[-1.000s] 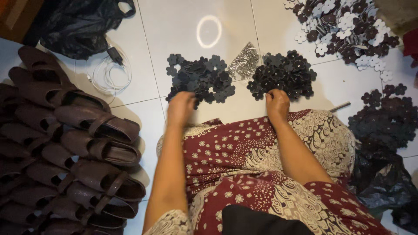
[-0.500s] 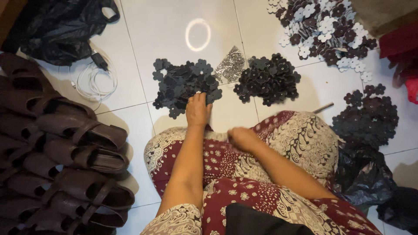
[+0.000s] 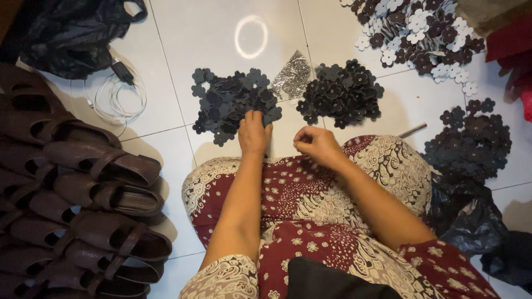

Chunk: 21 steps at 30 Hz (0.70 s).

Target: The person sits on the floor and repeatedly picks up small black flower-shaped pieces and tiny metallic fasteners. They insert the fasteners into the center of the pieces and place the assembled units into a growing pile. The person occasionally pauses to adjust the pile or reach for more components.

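Fingers of the left hand (image 3: 254, 132) are curled down onto the near edge of a pile of flat dark flower cutouts (image 3: 233, 103) on the white tiled floor (image 3: 210, 33), touching them, though I can't tell if it's actually pinching one. Right hand (image 3: 317, 145) sits just beside it, fingers bunched together over the edge of the patterned red cloth (image 3: 310, 221) on the lap; whatever it's got in there is too small to make out.

Going left to right: a stack of dark brown sandals (image 3: 83, 188) fills the near left, with a black plastic bag (image 3: 72, 33) and a coiled white cable (image 3: 119, 97) farther back. Then comes the flat cutout pile, a small clear bag of shiny bits (image 3: 292, 75) just past it, and a second pile of dark flowers (image 3: 343, 94) to the right of that. Far right up top there's a heap of mixed white and dark flowers (image 3: 421, 27). Another dark flower pile (image 3: 471, 138) sits at the right edge, with a thin metal rod (image 3: 413, 130) near it and more black plastic (image 3: 471, 221) below.
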Available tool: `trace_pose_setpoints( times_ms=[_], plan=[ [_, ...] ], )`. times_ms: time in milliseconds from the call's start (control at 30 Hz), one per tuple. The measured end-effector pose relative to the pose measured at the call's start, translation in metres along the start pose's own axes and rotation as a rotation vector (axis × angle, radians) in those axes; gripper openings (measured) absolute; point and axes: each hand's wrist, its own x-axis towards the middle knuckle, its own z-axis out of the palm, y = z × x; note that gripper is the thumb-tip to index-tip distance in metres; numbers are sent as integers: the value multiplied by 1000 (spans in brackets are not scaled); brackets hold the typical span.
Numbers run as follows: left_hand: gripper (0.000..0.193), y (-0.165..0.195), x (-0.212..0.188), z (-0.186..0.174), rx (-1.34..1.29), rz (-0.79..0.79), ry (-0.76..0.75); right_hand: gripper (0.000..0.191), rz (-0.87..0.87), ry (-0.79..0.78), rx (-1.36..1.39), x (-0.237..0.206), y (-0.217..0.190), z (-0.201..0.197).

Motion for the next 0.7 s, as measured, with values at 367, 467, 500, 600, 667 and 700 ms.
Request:
trace_pose_setpoints(
  times_ms=[367, 467, 500, 600, 667, 700],
  plan=[
    [41, -17, 5, 16, -53, -17, -12, 19, 285, 75, 492, 14, 47, -17],
    [50, -10, 3, 10, -119, -35, 25, 19, 152, 113, 500, 36, 70, -11],
    [49, -6, 4, 9, -87, -35, 0, 20, 149, 129, 493, 41, 76, -9],
    [45, -2, 5, 7, 8, -37, -46, 18, -29, 141, 336, 47, 90, -5],
    [38, -3, 6, 12, 61, -31, -52, 18, -86, 139, 210, 46, 94, -4],
    [36, -4, 6, 16, 55, -25, -50, 18, -61, 134, 161, 46, 94, -3]
  ],
)
